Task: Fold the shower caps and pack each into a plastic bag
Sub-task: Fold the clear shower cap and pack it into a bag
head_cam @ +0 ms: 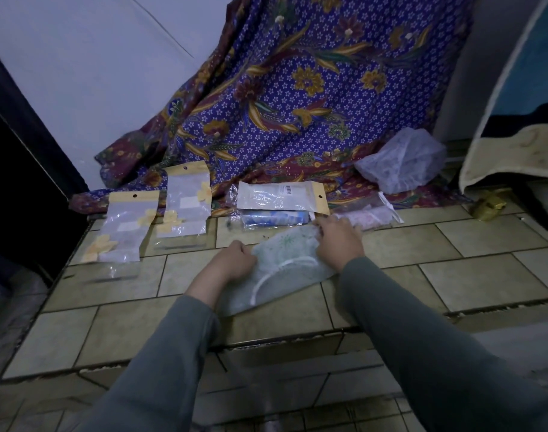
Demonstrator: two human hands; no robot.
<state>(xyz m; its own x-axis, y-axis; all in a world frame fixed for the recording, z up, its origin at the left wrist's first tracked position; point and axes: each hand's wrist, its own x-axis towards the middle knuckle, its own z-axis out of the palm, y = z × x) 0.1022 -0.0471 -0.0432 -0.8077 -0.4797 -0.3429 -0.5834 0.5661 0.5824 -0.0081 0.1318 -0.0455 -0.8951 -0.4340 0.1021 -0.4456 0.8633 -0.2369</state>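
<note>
Head view: on the near tiled floor [453, 275], the left hand [235, 260] and right hand [339, 241] each pinch an edge of a thin, limp shower cap [285, 269], likely light and slippery, best held along its white elastic rim.

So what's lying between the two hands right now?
In the head view, the shower cap spans from left hand to right hand, both gripping it.

The fingertips of the left hand [235, 260] and right hand [338, 241] are tucked out of sight behind the shower cap [279, 269]. The barcode label on the plastic bag [279, 194] is too small to read. Both grey sleeves [422, 338] run off the bottom edge.
</note>
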